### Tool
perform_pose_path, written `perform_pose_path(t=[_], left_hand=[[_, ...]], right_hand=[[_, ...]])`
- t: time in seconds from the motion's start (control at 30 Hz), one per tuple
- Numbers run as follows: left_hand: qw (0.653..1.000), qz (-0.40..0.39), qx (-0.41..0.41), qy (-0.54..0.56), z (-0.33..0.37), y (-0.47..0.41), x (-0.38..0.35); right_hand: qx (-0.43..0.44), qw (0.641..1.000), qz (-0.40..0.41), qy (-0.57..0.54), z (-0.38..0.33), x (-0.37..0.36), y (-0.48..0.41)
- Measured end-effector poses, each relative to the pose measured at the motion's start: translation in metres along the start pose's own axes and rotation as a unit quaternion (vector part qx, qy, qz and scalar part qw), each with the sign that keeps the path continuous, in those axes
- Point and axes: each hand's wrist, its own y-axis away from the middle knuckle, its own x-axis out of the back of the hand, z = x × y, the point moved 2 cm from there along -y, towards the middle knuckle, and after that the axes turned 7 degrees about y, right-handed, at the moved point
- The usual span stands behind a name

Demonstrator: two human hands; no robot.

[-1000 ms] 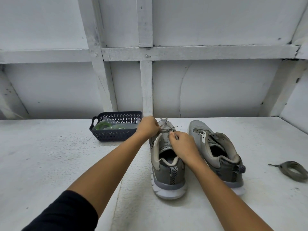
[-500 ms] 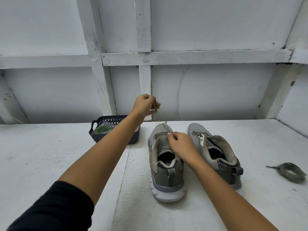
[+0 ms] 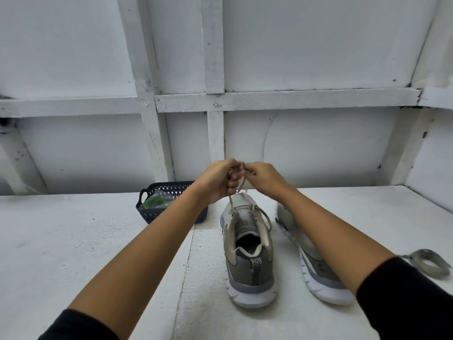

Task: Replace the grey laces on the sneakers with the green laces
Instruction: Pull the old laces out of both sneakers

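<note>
Just under the left hand [image 3: 218,180] and the right hand [image 3: 264,177], a grey sneaker [image 3: 247,266] is sitting on the desk [image 3: 73,241]. Both hands are pinching its grey lace [image 3: 230,203] and holding it up high, probably to pull it out of the holes. The green laces [image 3: 153,204] are waiting in the basket [image 3: 147,213], below and left of the left hand.
</note>
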Motion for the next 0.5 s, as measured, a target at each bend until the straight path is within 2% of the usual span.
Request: perform_pose_path(t=[0.1,0.2,0.33,0.4,0.5], left_hand=[[0.996,-0.051,0.059,-0.041,-0.008,0.008,0.001],[0.987,-0.124,0.087,-0.053,-0.009,0.016,-0.006],[0.983,-0.177,0.039,0.026,0.008,0.017,-0.017],[0.983,-0.165,-0.002,0.085,0.020,0.014,-0.018],[0.983,-0.131,-0.033,0.121,0.032,0.004,-0.009]], right_hand=[[0.004,0.996,0.084,-0.013,0.003,0.021,-0.012],[0.010,0.993,0.114,-0.025,0.005,0.038,-0.020],[0.010,0.998,0.054,-0.009,0.010,0.023,-0.013],[0.013,1.000,0.014,-0.006,0.010,0.008,0.000],[0.044,0.994,-0.088,-0.037,-0.003,-0.003,0.029]])
